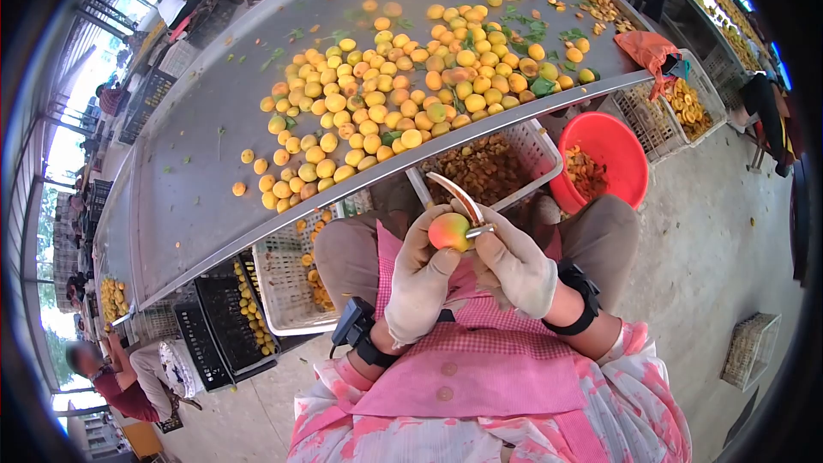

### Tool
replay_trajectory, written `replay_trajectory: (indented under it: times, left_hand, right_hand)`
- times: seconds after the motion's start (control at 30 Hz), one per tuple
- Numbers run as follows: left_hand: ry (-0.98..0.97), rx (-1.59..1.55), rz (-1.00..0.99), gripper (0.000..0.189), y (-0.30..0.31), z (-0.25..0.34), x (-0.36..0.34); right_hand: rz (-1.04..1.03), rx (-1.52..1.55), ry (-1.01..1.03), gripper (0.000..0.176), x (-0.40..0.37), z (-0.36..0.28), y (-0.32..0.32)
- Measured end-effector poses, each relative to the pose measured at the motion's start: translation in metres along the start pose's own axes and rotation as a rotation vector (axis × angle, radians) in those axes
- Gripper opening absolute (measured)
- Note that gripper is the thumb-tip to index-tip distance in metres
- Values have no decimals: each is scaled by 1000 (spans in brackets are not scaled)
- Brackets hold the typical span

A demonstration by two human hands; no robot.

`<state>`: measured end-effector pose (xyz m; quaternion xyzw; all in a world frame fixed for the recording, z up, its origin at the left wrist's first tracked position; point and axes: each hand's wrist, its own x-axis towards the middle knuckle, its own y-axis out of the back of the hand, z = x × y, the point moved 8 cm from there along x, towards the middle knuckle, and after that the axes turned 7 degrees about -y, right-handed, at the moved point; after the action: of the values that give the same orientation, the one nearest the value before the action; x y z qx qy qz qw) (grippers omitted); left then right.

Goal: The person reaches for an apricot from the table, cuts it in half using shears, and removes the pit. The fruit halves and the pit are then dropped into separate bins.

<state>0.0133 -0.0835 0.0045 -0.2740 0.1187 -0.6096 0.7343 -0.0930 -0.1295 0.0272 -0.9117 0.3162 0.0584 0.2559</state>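
My left hand, in a pale work glove, is closed around a yellow-and-red apricot. In my right hand, also gloved, is a small knife with a curved blade. The blade points up and away, and its metal end by my right thumb sits right at the apricot's side. Both hands meet over my lap, above a pink checked apron. Beyond them, a heap of apricots lies on a sloped metal table.
Under the table edge stands a white crate of dark brownish pieces. Right of it is a red bucket with cut fruit. A white crate and a black crate stand left. Other people work around, one seated at lower left.
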Motion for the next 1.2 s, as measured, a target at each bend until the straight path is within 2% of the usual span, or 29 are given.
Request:
replay_trajectory:
  times: [0.03, 0.07, 0.1, 0.13, 0.17, 0.2, 0.23, 0.3, 0.37, 0.43, 0.47, 0.57, 0.7, 0.77, 0.87, 1.0, 1.07, 1.2]
  left_hand:
    - [-36, 233, 8, 56, 0, 7, 0]
    - [-69, 466, 14, 54, 1, 12, -1]
    - [-64, 467, 11, 54, 2, 13, 1]
    - [-25, 311, 151, 51, 17, 12, 5]
    - [14, 153, 290, 49, 32, 9, 6]
    - [26, -138, 273, 44, 34, 6, 10]
    - [26, -138, 270, 44, 35, 7, 10]
    - [144, -517, 185, 43, 22, 2, 8]
    - [166, -526, 179, 44, 19, 1, 5]
    - [178, -578, 123, 48, 14, -1, 6]
    - [176, -578, 122, 48, 13, 0, 6]
    - [181, -542, 54, 52, 4, 2, 6]
    - [163, -484, 4, 56, 7, -3, 5]
    - [155, -464, -21, 57, 7, -3, 5]
    - [162, -403, 20, 57, 6, -1, 5]
    - [172, -323, 45, 56, 6, -1, 4]
    - [181, -320, 61, 55, 6, 0, 3]
    - [169, -231, 86, 54, 7, 2, 2]
  right_hand:
    - [-1, 2, 0, 52, 0, 1, 3]
    - [86, -297, 113, 52, -1, -8, 9]
    - [176, -596, 224, 51, -4, -18, 11]
    - [147, -604, 131, 51, -9, -24, 10]
    - [150, -604, 130, 51, -10, -22, 12]
    - [134, -495, 107, 50, -10, -15, 14]
    - [116, -386, 85, 50, -9, -10, 15]
    - [122, -398, 103, 50, -8, -7, 12]
    - [123, -409, 119, 50, -3, 2, 10]
    - [193, -559, 349, 53, -3, -5, 5]
    - [176, -597, 238, 56, -6, 1, 6]
    - [159, -659, 196, 59, -7, -2, 2]
    - [136, -613, 257, 66, -8, -2, -1]
    - [156, -754, 193, 66, -8, 6, 1]
    - [196, -802, 302, 62, -9, -1, -3]
    - [216, -846, 321, 62, -10, -2, -3]
    - [221, -895, 245, 62, -10, 2, -1]
    - [243, -927, 278, 63, -11, -1, -2]
